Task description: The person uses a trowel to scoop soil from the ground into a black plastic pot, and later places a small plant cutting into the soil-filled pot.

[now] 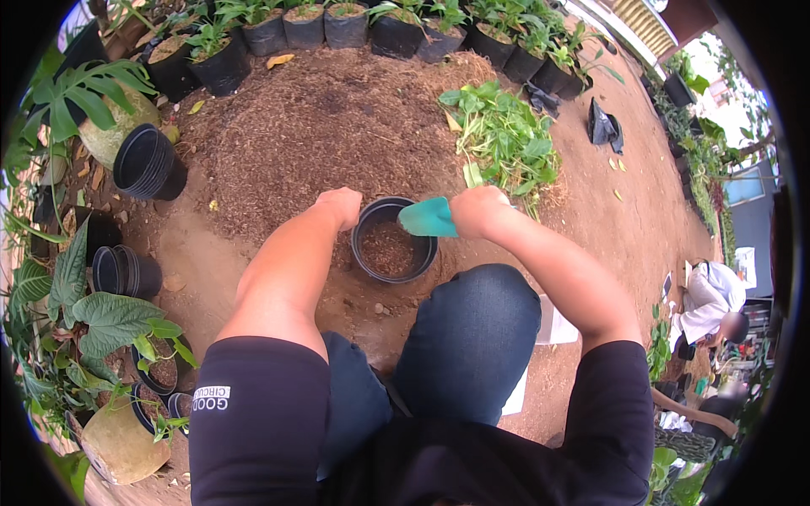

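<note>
A round black plastic nursery pot [434,248] stands on the ground before my knees, with loose brown potting mix [387,250] inside. My right hand [482,212] grips a teal garden trowel [427,217], whose blade reaches over the pot's right rim and looks bare of soil. My left hand [342,207] is at the pot's upper left rim with its fingers curled; they are partly hidden, so whether they hold the rim is unclear. Beyond the pot spreads a wide mound of brown soil mix [329,126].
Leafy green cuttings [506,136] lie right of the mound. Black grow bags [346,28] with plants line the far edge. Nested black pots [152,161] and more stacked pots [130,272] stand at left. Black plastic [604,126] lies on the ground. Another person [712,300] crouches far right.
</note>
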